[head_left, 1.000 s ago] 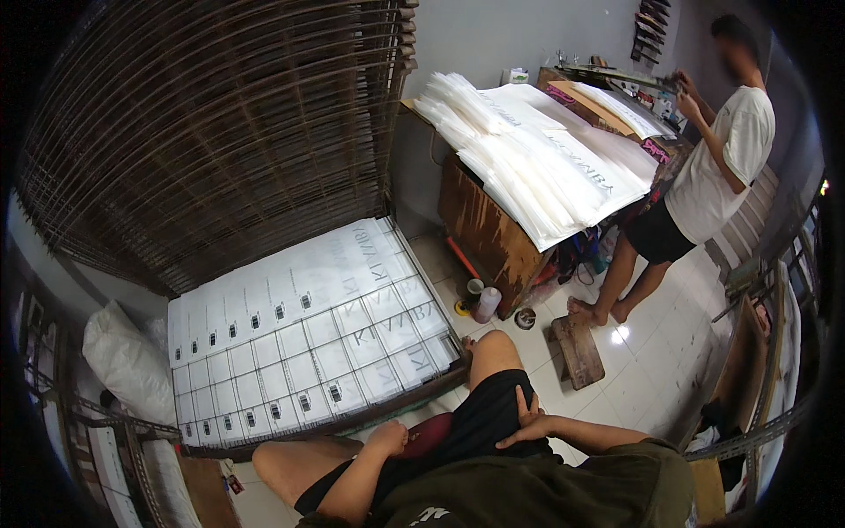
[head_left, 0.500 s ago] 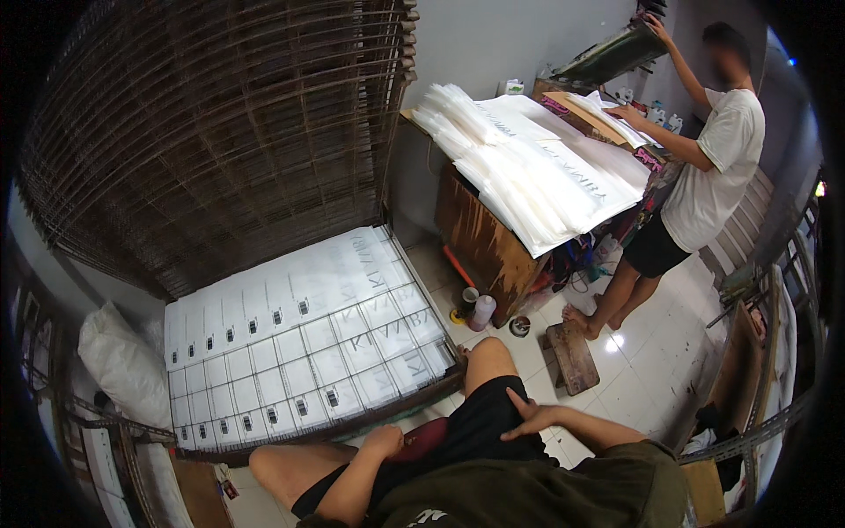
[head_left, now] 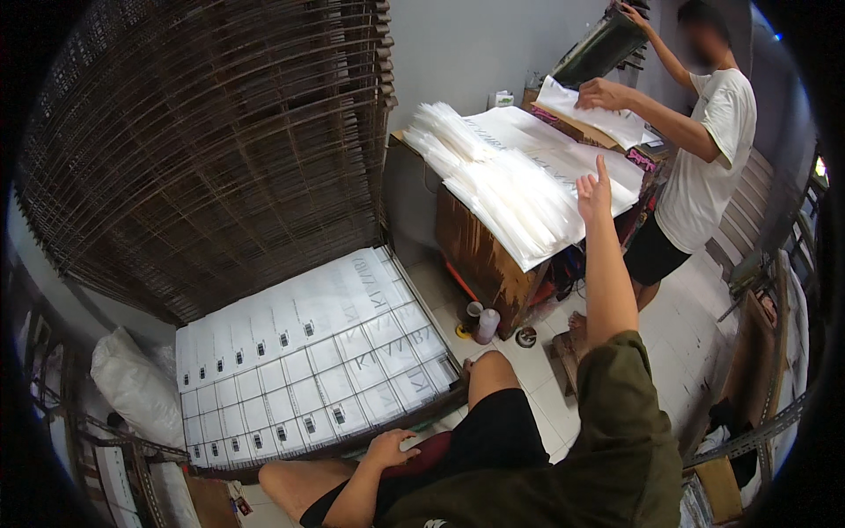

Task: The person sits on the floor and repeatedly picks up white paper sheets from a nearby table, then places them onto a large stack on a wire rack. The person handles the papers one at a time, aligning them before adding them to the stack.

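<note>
Head view. The right hand (head_left: 593, 188) is raised at arm's length, fingers spread and empty, just short of the stack of clear bags (head_left: 515, 198) that lies fanned over the tabletop (head_left: 480, 255); it touches nothing. The left hand (head_left: 393, 446) rests on the thigh, fingers loosely curled over a dark red thing (head_left: 433, 456), perhaps a cloth; the view is too poor to tell whether it grips it. Below the lap lies a tray (head_left: 304, 361) filled edge to edge with printed bags in neat rows, and above it rises a rack (head_left: 211, 150) of wire shelves. Beyond the tabletop a co-worker (head_left: 704, 167) lifts a screen frame (head_left: 598, 48) with one hand and presses a sheet (head_left: 598, 119) with the other. By this view, the tray is fully laid out, while the stack on the tabletop appears large and unworked.
</note>
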